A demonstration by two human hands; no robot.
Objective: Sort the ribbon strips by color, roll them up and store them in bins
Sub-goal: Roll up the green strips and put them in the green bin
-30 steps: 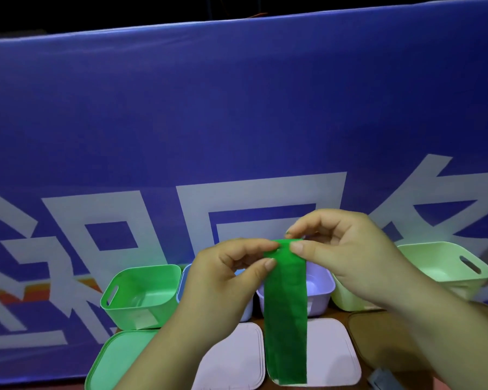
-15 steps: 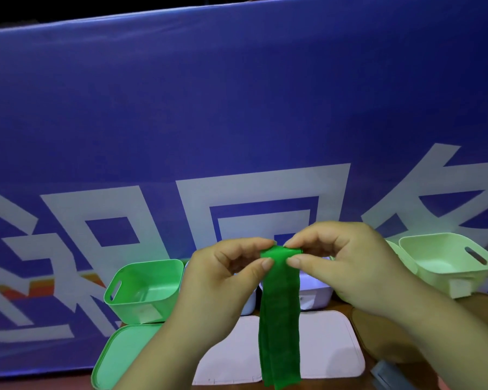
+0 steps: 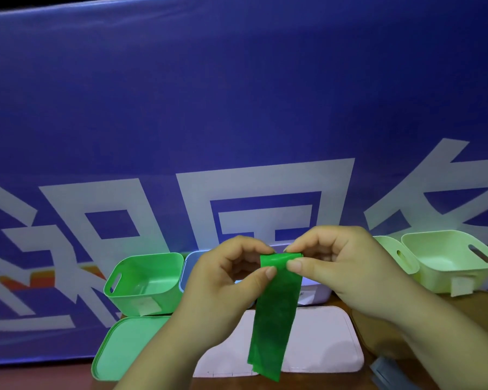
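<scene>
Ribbon [image 3: 276, 313] hangs flatter; left hand [image 3: 223, 280], right hand [image 3: 347, 266] fingers [image 3: 295, 266] pinch it, covering lilac bin [image 3: 319, 288].

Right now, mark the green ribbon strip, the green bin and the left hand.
green ribbon strip [image 3: 276, 313]: head view, middle of the hanging length.
green bin [image 3: 121, 301]: head view, front wall near its left corner.
left hand [image 3: 220, 280]: head view, middle of the hand.

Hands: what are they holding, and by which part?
The left hand and right hand both pinch the green ribbon strip at its top end.
</scene>
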